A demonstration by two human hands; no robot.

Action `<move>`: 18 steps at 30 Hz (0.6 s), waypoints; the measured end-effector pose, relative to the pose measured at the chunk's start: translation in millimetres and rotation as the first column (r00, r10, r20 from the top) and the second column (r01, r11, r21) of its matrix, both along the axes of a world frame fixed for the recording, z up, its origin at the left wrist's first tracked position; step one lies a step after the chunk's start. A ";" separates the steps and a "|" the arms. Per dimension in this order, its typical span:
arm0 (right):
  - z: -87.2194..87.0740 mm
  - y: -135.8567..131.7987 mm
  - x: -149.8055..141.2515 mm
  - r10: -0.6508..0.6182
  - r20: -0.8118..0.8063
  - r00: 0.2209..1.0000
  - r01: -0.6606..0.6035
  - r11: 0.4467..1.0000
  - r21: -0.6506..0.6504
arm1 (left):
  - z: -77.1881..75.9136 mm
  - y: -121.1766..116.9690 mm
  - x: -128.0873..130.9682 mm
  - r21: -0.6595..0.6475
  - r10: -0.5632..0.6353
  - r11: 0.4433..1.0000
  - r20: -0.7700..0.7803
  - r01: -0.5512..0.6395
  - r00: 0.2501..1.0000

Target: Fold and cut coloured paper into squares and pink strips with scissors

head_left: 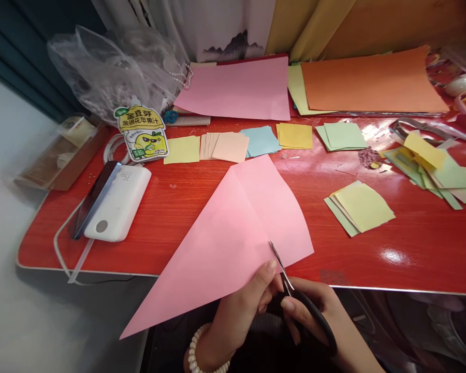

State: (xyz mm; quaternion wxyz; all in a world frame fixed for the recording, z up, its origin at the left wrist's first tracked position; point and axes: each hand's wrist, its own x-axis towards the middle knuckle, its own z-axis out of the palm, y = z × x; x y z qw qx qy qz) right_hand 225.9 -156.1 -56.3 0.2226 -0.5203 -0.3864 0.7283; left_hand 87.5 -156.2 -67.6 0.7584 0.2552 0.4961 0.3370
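A large sheet of pink paper [217, 243] with a crease down it hangs partly over the table's front edge. My left hand [248, 298] pinches its lower edge, thumb on top; a beaded bracelet circles that wrist. My right hand [314, 311] grips black-handled scissors [285, 280] beside the left hand. One scissor blade lies over the paper, pointing up and left along the crease, and the other blade is mostly hidden beneath the sheet. Fingers of both hands are partly covered by the paper and the handles.
Small stacks of paper squares, including yellow [295, 136], blue [261, 141] and light green [341, 136], line the red table [373, 269]. More squares [361, 207] and offcuts [442, 171] lie right. A white power bank [118, 202] sits left. Large pink [241, 88] and orange sheets [368, 83] lie behind.
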 end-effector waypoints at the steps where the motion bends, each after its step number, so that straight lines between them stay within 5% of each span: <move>1: 0.3 -0.5 0.3 0.000 0.002 1.000 0.000 1.000 -0.003 | 0.2 0.2 -0.2 0.000 -0.004 1.000 -0.002 0.004 1.000; 18: 4.0 0.8 -1.8 0.009 0.040 0.999 -0.008 1.000 -0.014 | -0.3 0.7 -1.2 -0.013 -0.022 1.000 0.058 0.022 0.998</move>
